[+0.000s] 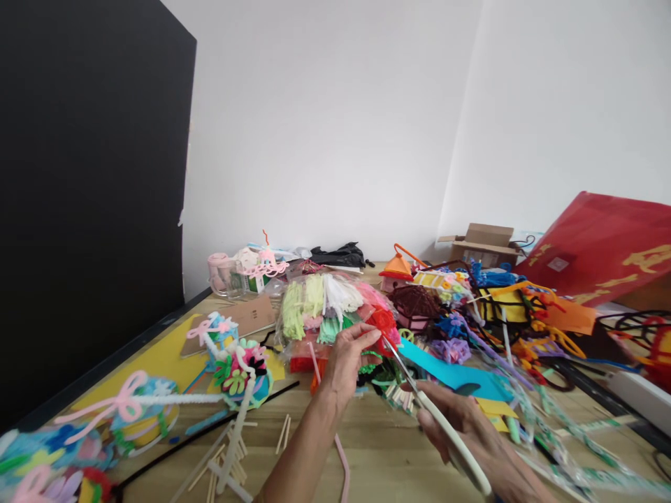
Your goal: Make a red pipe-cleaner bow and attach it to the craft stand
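The right hand's grip [461,419] is closed around scissors [427,400] with smooth, curved white handles and slim metal blades, their points up by the fingertips of the left hand [346,356]. Just beyond those fingertips sits a fuzzy red bundle [384,321]; a flat blue strip [445,367] runs beyond the right grip. Thin wooden sticks [282,434] lie on the wood-grained counter [385,447], left of the left forearm. That forearm slants upward, thumb and forefinger drawn together; I can't tell whether they pinch anything.
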A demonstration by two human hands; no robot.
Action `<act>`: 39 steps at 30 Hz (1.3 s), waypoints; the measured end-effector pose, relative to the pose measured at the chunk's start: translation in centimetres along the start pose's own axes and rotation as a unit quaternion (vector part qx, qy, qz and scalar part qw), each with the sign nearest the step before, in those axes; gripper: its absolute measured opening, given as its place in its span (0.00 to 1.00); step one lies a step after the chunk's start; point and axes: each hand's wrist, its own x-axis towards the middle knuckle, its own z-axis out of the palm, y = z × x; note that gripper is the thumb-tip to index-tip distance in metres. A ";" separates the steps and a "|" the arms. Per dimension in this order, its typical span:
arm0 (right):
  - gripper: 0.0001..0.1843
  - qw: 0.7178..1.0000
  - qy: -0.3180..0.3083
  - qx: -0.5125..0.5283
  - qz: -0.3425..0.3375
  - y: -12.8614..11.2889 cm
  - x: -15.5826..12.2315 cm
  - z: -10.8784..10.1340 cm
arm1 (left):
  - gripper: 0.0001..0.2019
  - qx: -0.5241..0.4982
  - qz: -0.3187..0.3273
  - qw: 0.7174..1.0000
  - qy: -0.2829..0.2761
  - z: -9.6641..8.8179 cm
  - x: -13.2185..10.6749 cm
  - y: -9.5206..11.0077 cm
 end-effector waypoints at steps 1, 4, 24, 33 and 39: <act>0.27 1.000 0.004 -0.002 0.000 0.0 0.0 0.0 | 0.10 -0.001 0.000 1.000 -0.003 0.0 0.0 0.0; 0.27 1.000 0.011 -0.001 -0.001 0.0 0.1 0.0 | 0.11 -0.006 -0.005 1.000 -0.006 0.2 -0.1 0.0; 0.27 1.000 0.013 -0.014 -0.005 0.2 -0.2 -0.1 | 0.09 -0.046 -0.022 0.999 0.010 0.3 -0.1 -0.1; 0.27 0.999 0.040 0.027 -0.006 1.4 0.1 0.0 | 0.07 -0.081 -0.036 0.996 0.011 0.5 -0.2 0.1; 0.24 0.999 0.038 0.032 -0.022 1.5 0.1 -0.2 | 0.06 -0.136 -0.074 0.988 0.013 0.3 0.0 -0.5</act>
